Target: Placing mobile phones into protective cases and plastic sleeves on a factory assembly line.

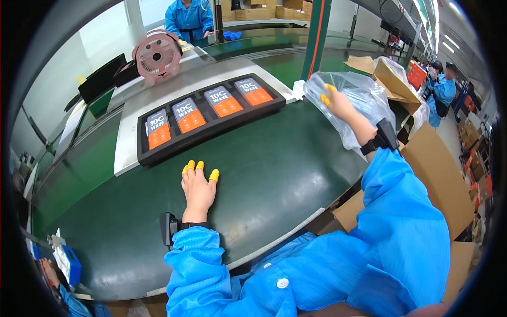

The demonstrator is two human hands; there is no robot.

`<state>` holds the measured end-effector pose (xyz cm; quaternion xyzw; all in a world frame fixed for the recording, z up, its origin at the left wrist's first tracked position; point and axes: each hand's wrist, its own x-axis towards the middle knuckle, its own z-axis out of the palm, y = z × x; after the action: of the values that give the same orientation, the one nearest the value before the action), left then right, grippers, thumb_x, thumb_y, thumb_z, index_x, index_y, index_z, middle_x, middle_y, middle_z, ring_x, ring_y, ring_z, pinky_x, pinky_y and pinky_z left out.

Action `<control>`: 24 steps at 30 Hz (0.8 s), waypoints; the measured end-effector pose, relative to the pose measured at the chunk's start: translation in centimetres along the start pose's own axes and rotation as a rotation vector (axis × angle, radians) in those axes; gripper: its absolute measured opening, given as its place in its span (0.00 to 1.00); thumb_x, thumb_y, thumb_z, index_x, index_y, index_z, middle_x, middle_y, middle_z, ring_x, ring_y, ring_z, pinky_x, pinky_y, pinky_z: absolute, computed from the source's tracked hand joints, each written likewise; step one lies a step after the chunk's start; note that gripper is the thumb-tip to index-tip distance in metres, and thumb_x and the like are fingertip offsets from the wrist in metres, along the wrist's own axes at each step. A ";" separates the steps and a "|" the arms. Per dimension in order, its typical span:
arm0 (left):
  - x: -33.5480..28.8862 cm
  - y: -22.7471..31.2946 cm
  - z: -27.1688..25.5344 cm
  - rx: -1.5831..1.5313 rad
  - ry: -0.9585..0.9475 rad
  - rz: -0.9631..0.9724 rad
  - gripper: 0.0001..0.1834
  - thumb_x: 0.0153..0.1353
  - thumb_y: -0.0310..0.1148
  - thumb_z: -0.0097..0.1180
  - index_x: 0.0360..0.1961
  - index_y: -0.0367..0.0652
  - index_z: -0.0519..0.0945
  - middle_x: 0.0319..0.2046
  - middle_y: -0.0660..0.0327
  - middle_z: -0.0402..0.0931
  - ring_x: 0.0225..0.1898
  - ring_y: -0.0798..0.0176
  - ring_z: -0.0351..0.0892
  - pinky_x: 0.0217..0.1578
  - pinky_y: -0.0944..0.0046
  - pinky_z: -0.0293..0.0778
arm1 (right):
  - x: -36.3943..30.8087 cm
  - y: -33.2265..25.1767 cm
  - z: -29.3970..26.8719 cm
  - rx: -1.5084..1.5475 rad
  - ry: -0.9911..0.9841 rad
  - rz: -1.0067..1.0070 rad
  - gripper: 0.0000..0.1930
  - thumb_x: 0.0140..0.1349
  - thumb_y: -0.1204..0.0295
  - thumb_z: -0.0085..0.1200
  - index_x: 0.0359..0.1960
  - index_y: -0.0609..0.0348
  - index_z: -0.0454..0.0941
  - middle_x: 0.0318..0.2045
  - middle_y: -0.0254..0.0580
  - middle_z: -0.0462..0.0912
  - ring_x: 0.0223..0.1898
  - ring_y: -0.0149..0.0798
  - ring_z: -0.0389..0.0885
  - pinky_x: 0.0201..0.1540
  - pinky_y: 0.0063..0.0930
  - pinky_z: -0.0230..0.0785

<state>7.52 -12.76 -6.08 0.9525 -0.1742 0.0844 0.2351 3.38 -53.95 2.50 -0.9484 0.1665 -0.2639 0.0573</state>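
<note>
My left hand [198, 191] rests on the green work surface [253, 185], fingers stretched forward and yellow covers on the fingertips. It holds nothing. At the right, my right hand [340, 104] is at a clear plastic bag [364, 84], its yellow-tipped fingers closed on the film at the bag's left side. Clear, thin items show faintly inside the bag; their kind is hard to make out. Beyond my left hand lies a black tray [211, 131] with several compartments, each holding a grey and orange flat pack [188, 114].
A white board [127, 153] lies under the tray. A pink fan [158, 57] stands behind it. Open cardboard boxes [435, 174] sit by my right arm, and a green post [317, 39] rises behind the bag. A person in blue [188, 20] is across the line. A blue object [71, 264] is at lower left.
</note>
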 end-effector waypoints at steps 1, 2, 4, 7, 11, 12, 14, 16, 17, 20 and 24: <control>-0.1 0.1 -0.2 -0.002 0.001 -0.005 0.26 0.54 0.40 0.47 0.50 0.35 0.64 0.53 0.48 0.56 0.57 0.48 0.50 0.55 0.55 0.48 | 0.4 -0.5 -0.6 0.092 0.070 -0.031 0.23 0.55 0.64 0.49 0.48 0.65 0.63 0.32 0.55 0.77 0.34 0.47 0.77 0.34 0.34 0.67; -0.1 0.3 -0.3 -0.001 0.003 -0.009 0.25 0.54 0.40 0.47 0.50 0.35 0.65 0.53 0.48 0.56 0.57 0.48 0.50 0.55 0.55 0.48 | 0.7 -1.0 -1.2 0.091 0.069 -0.034 0.23 0.55 0.64 0.49 0.48 0.65 0.63 0.32 0.55 0.77 0.34 0.47 0.77 0.34 0.34 0.67; -0.2 0.4 -0.2 0.005 0.006 -0.021 0.25 0.54 0.40 0.47 0.49 0.35 0.65 0.53 0.48 0.56 0.56 0.48 0.50 0.55 0.55 0.49 | 1.4 -2.5 -2.1 0.525 0.008 -0.068 0.25 0.54 0.63 0.51 0.49 0.66 0.62 0.35 0.54 0.76 0.39 0.45 0.75 0.41 0.30 0.65; -0.2 0.5 -0.1 -0.016 0.038 -0.028 0.23 0.53 0.38 0.48 0.48 0.35 0.66 0.50 0.48 0.59 0.55 0.47 0.52 0.54 0.55 0.50 | 0.9 -5.7 -2.7 0.782 -0.053 -0.107 0.22 0.55 0.69 0.50 0.50 0.65 0.61 0.38 0.46 0.75 0.42 0.34 0.74 0.43 0.24 0.64; -0.2 0.7 0.0 -0.131 0.091 0.018 0.21 0.52 0.36 0.50 0.44 0.34 0.69 0.46 0.47 0.62 0.51 0.46 0.57 0.52 0.54 0.53 | 0.2 -7.1 -1.9 0.868 -0.011 -0.238 0.22 0.55 0.72 0.49 0.51 0.64 0.61 0.41 0.46 0.74 0.45 0.35 0.72 0.47 0.25 0.62; -0.2 0.5 0.2 -0.132 0.114 0.042 0.21 0.51 0.36 0.52 0.43 0.33 0.69 0.44 0.48 0.64 0.49 0.47 0.58 0.50 0.55 0.56 | -0.2 -7.9 -2.2 0.849 0.014 -0.268 0.22 0.56 0.72 0.49 0.51 0.63 0.61 0.42 0.45 0.74 0.46 0.35 0.71 0.48 0.25 0.61; -0.2 0.1 0.5 -0.159 0.157 0.100 0.20 0.52 0.36 0.51 0.43 0.33 0.69 0.43 0.48 0.65 0.49 0.47 0.59 0.51 0.54 0.55 | -0.7 -9.0 -2.9 0.927 0.036 -0.284 0.21 0.55 0.72 0.49 0.51 0.62 0.60 0.43 0.44 0.73 0.47 0.33 0.71 0.49 0.25 0.60; -0.1 0.4 0.3 -0.175 0.140 0.105 0.17 0.54 0.32 0.48 0.43 0.34 0.68 0.43 0.49 0.65 0.49 0.48 0.61 0.53 0.56 0.54 | -1.1 -9.9 -3.4 0.970 0.147 -0.477 0.22 0.55 0.72 0.49 0.51 0.62 0.60 0.43 0.45 0.73 0.46 0.32 0.71 0.50 0.25 0.59; -0.1 0.7 0.2 -0.171 0.133 0.108 0.17 0.54 0.32 0.48 0.43 0.34 0.68 0.43 0.49 0.65 0.49 0.48 0.61 0.53 0.56 0.54 | -1.3 -10.4 -3.5 1.015 0.152 -0.509 0.22 0.55 0.73 0.50 0.51 0.61 0.59 0.44 0.44 0.73 0.47 0.32 0.70 0.51 0.25 0.58; -0.2 0.9 0.0 -0.256 0.122 0.109 0.16 0.54 0.33 0.47 0.42 0.34 0.69 0.42 0.49 0.66 0.47 0.48 0.62 0.53 0.59 0.54 | -2.3 -12.8 -3.3 1.312 0.052 -0.610 0.22 0.55 0.74 0.49 0.52 0.60 0.59 0.45 0.43 0.72 0.48 0.32 0.68 0.51 0.26 0.58; -0.3 0.8 0.1 -0.690 0.018 0.083 0.26 0.56 0.41 0.47 0.51 0.36 0.62 0.48 0.51 0.62 0.52 0.54 0.60 0.53 0.60 0.53 | -4.0 -15.0 -0.7 1.356 -0.087 -0.580 0.24 0.55 0.74 0.50 0.52 0.62 0.57 0.45 0.42 0.72 0.49 0.32 0.67 0.51 0.25 0.58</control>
<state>6.95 -13.41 -5.94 0.8081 -0.2290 0.0384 0.5413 4.07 -38.49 4.08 -0.7203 -0.2931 -0.2753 0.5652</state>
